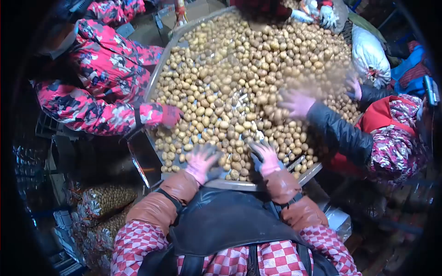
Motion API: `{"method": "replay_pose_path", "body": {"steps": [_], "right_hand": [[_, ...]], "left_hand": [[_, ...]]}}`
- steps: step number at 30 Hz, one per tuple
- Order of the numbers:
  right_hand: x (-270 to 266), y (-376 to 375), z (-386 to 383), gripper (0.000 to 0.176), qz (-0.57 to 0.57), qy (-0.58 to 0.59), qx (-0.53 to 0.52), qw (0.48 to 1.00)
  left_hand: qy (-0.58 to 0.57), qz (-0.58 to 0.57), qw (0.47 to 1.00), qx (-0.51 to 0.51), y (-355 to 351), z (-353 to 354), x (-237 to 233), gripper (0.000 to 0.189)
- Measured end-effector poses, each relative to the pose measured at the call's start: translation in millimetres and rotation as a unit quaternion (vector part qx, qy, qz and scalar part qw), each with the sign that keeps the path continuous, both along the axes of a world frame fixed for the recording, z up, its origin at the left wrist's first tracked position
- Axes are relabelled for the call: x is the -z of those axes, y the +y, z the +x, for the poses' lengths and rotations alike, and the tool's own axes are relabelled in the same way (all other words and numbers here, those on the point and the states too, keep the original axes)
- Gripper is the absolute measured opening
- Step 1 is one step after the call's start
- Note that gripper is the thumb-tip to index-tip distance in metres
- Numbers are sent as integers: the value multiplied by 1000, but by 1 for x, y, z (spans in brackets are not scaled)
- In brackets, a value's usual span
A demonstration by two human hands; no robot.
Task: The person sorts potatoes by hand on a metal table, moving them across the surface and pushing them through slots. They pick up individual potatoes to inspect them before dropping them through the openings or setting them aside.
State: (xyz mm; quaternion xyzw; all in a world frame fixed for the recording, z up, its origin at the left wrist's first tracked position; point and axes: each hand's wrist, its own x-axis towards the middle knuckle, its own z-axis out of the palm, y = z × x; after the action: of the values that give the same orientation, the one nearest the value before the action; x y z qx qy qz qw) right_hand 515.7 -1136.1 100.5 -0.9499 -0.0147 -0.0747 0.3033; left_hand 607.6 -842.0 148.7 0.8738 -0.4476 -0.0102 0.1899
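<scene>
A long metal sorting table [230, 185] carries a thick layer of small yellow potatoes [239, 73]. My left hand [201, 161], in a pink glove, hovers over the potatoes at the near edge with fingers spread and blurred. My right hand [266, 156], also in a pink glove, rests among the potatoes at the near edge with its fingers apart. Neither hand visibly holds a potato. My brown sleeves and dark apron fill the bottom of the view.
A person in a red floral jacket [96, 69] stands left, gloved hand [170, 115] on the table. Another person's pink-gloved hands [297, 102] reach in from the right. Mesh sacks of potatoes [103, 200] lie lower left; a white sack [368, 55] sits upper right.
</scene>
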Motion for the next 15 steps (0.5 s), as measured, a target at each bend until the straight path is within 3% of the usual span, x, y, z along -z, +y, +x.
{"method": "replay_pose_path", "body": {"steps": [2, 3, 4, 7, 10, 12, 15], "right_hand": [[15, -18, -29, 61, 43, -12, 62, 997], [16, -30, -31, 52, -41, -95, 51, 993], [33, -37, -47, 51, -54, -95, 84, 991], [13, -47, -75, 48, -115, -25, 147, 982], [10, -51, -93, 43, -153, 5, 150, 977], [17, -57, -87, 37, -146, 4, 138, 980], [18, -58, -86, 35, -155, 7, 144, 977]], "left_hand": [[-26, 90, 992, 78, -24, 3, 32, 57], [-23, 113, 989, 88, -38, 10, 26, 60], [-18, 135, 986, 94, -47, 15, 20, 63], [-61, 111, 989, 75, -60, 65, 26, 67], [22, 183, 978, -99, -56, 109, 6, 69], [-7, 208, 961, -183, -46, 133, 11, 71], [-22, 200, 956, -214, -34, 131, 18, 74]]}}
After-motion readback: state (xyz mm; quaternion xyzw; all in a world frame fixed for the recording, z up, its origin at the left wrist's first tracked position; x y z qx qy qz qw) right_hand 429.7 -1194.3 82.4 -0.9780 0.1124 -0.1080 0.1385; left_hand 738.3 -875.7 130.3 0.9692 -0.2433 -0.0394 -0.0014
